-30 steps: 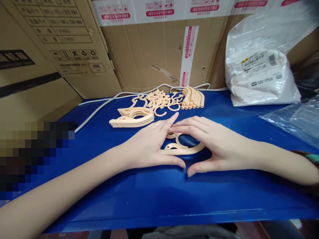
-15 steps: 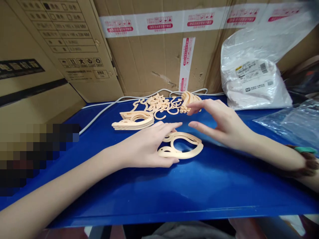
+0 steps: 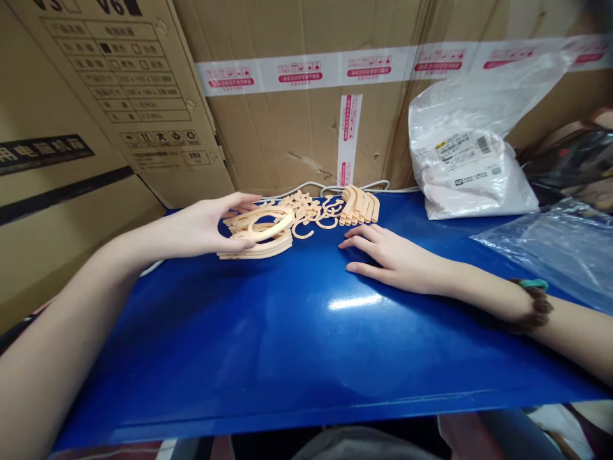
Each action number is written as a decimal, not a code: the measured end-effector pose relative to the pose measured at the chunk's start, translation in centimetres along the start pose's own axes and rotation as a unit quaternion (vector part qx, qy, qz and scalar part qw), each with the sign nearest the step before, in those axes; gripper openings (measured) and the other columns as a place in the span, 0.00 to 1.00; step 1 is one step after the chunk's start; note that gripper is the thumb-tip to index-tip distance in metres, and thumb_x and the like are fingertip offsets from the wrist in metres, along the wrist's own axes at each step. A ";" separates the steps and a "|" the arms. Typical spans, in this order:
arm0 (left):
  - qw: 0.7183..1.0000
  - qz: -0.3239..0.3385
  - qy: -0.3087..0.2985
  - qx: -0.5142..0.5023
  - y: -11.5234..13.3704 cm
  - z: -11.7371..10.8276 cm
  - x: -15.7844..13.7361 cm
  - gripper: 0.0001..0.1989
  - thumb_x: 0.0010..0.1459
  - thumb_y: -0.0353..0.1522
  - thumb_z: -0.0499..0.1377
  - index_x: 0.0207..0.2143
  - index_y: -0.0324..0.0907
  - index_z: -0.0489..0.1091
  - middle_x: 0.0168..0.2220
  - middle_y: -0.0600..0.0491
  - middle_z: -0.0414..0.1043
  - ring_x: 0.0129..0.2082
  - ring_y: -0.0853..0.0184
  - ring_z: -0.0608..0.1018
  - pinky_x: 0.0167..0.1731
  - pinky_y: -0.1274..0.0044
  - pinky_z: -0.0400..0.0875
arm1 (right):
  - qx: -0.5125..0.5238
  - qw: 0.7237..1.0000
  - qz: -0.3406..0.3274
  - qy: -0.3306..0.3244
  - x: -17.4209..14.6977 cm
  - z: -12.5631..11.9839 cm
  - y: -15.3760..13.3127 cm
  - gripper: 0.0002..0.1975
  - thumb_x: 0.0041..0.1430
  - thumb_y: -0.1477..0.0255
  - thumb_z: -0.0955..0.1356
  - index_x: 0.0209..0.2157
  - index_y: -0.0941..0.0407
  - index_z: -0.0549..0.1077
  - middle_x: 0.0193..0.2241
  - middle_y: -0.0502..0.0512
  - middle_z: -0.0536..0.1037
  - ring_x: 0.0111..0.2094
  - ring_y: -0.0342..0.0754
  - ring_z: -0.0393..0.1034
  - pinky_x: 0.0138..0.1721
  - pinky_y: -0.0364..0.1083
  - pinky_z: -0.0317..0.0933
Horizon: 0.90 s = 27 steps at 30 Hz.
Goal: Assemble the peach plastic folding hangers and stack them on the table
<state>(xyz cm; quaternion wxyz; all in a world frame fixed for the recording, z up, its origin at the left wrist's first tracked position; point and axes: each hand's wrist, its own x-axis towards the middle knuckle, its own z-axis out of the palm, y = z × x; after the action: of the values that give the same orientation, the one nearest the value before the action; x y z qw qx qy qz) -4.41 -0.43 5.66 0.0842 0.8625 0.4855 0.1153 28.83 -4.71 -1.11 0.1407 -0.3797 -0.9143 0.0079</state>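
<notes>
My left hand (image 3: 211, 223) grips a beige plastic folded hanger (image 3: 272, 225) between thumb and fingers, just above a stack of similar folded hangers (image 3: 258, 252). Whether the held one touches the stack I cannot tell. Loose hanger hooks (image 3: 302, 211) lie in a pile right behind the stack. My right hand (image 3: 387, 255) is open and holds nothing, its fingers apart and low over the blue table (image 3: 306, 358). Closest to its fingertips is a row of curved hanger arms (image 3: 360, 206).
Large cardboard boxes (image 3: 287, 128) wall off the back and left. A white plastic bag with a label (image 3: 469, 166) stands at the back right. Clear plastic film (image 3: 550, 243) lies on the right side. A white cable (image 3: 306, 185) runs along the back.
My left hand has lifted the folded hanger from the middle of the table and carried it left to the stack. My right hand has lowered toward the table. The view has shifted slightly.
</notes>
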 end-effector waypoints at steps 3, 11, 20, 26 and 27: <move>1.000 -0.013 -0.020 0.010 -0.8 0.0 0.0 0.40 0.48 0.49 0.62 0.63 0.50 0.58 0.61 0.49 0.65 0.58 0.50 0.71 0.58 0.63 0.66 | -0.002 1.000 -0.002 -0.005 -0.1 0.2 0.0 0.23 0.67 0.58 0.59 0.53 0.59 0.69 0.51 0.65 0.70 0.54 0.57 0.65 0.55 0.59 0.59; 0.999 -0.009 -0.037 0.014 -1.4 -0.1 0.0 0.40 0.48 0.49 0.62 0.63 0.52 0.59 0.61 0.49 0.65 0.57 0.50 0.71 0.57 0.62 0.67 | -0.012 1.000 -0.014 0.001 -0.1 0.1 0.0 0.23 0.67 0.58 0.59 0.54 0.59 0.69 0.51 0.65 0.71 0.53 0.57 0.67 0.54 0.59 0.61; 0.996 -0.049 -0.075 0.007 -1.3 0.1 0.0 0.40 0.49 0.48 0.62 0.63 0.49 0.59 0.64 0.49 0.60 0.61 0.51 0.66 0.61 0.60 0.61 | -0.024 1.000 -0.014 -0.013 0.0 0.1 0.1 0.25 0.68 0.57 0.58 0.55 0.60 0.68 0.52 0.66 0.70 0.53 0.57 0.66 0.55 0.59 0.60; 0.995 -0.053 -0.082 -0.011 -1.7 0.3 0.1 0.42 0.50 0.48 0.62 0.65 0.49 0.55 0.65 0.50 0.59 0.61 0.52 0.66 0.61 0.61 0.60 | -0.026 0.999 -0.014 -0.016 0.0 0.0 0.0 0.25 0.68 0.58 0.58 0.55 0.60 0.69 0.52 0.66 0.70 0.53 0.56 0.66 0.56 0.58 0.60; 0.995 -0.052 -0.083 -0.009 -1.8 0.3 0.1 0.43 0.50 0.49 0.62 0.65 0.49 0.55 0.65 0.49 0.58 0.61 0.51 0.66 0.61 0.61 0.60 | -0.026 0.999 -0.012 -0.016 0.0 0.0 0.0 0.25 0.68 0.58 0.58 0.55 0.60 0.69 0.52 0.66 0.70 0.53 0.56 0.66 0.56 0.58 0.60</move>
<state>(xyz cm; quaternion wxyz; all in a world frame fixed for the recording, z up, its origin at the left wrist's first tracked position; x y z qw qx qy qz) -5.71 0.56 4.93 0.1377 0.8421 0.5196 0.0428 28.83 -4.73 -1.14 0.1162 -0.3717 -0.9210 -0.0114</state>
